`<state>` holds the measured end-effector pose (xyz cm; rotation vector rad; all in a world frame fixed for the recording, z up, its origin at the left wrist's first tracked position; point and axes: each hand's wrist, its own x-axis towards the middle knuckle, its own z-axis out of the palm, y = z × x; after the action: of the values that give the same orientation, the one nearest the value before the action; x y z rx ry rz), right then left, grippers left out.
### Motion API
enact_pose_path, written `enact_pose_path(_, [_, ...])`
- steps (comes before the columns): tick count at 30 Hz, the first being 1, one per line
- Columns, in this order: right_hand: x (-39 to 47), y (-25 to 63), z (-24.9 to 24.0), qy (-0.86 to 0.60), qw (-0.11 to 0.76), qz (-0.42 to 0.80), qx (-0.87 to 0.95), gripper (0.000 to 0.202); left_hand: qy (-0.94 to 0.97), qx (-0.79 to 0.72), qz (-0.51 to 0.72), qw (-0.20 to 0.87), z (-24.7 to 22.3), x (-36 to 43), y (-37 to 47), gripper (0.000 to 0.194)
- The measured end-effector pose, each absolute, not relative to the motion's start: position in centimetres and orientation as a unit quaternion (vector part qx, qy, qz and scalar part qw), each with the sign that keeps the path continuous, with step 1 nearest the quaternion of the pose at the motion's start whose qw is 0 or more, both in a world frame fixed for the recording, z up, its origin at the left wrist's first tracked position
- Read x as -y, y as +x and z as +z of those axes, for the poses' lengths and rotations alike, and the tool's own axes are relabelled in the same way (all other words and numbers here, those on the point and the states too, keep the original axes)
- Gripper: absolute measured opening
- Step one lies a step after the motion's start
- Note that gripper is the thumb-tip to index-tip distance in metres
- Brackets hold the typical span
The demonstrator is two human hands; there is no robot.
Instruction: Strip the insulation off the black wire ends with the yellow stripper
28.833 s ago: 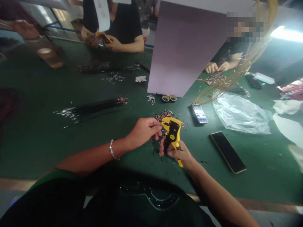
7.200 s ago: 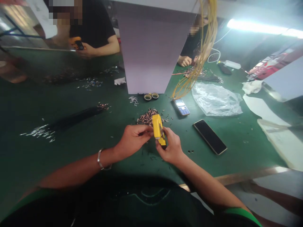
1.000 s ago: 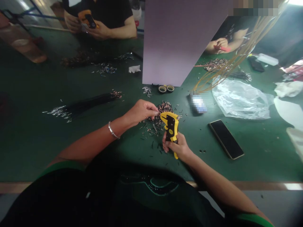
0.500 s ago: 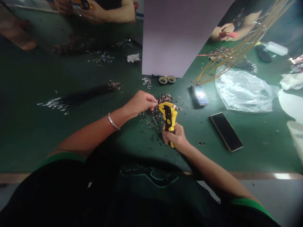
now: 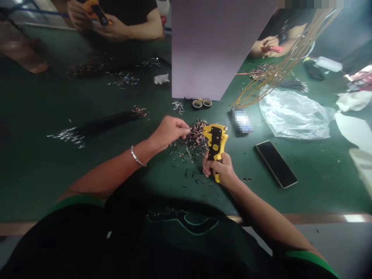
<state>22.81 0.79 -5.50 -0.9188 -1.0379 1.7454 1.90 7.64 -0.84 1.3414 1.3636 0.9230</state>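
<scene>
My right hand (image 5: 221, 167) is wrapped round the grip of a yellow and black wire stripper (image 5: 216, 141), which stands upright with its jaws toward the left. Thumb and fingertips of my left hand (image 5: 171, 131) are pinched together just left of the stripper's jaws, a small gap apart from them. Whatever lies in that pinch is too small to make out. Behind and between the two hands spreads a pile of short wire pieces (image 5: 195, 141) with black insulation and copper ends. Loose black scraps (image 5: 199, 181) lie in front of it.
A bundle of black wires (image 5: 101, 126) lies at left. Two tape rolls (image 5: 202, 104) sit below an upright pale panel (image 5: 200, 50). To the right are a phone (image 5: 276, 164), a plastic bag (image 5: 295, 114) and yellow wires (image 5: 267, 85). Co-workers' hands (image 5: 116, 28) hold tools across the table.
The wire stripper in my right hand has moved right, away from my left fingertips, which were at its jaws. My left hand has shifted slightly left. The whole view has also shifted a little.
</scene>
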Motion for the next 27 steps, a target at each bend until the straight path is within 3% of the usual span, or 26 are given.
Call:
enact_pose_path(14, [-1.3,23.1,-5.1,-0.332,0.442,0.694,0.461,0.025,0.708,-0.533,0.393,0.246,1.0,-4.7,2.7,0.018])
enact_pose_path(20, [-1.5,23.6,-4.3,-0.334,0.434,0.687,0.477,0.034,0.737,-0.517,0.386,0.201,0.9,-4.3,2.9,0.019])
enact_pose_path(27, [-1.8,23.8,-3.6,-0.374,0.482,0.645,0.46,0.036,0.798,-0.439,0.385,0.147,0.1,-3.3,3.5,0.02])
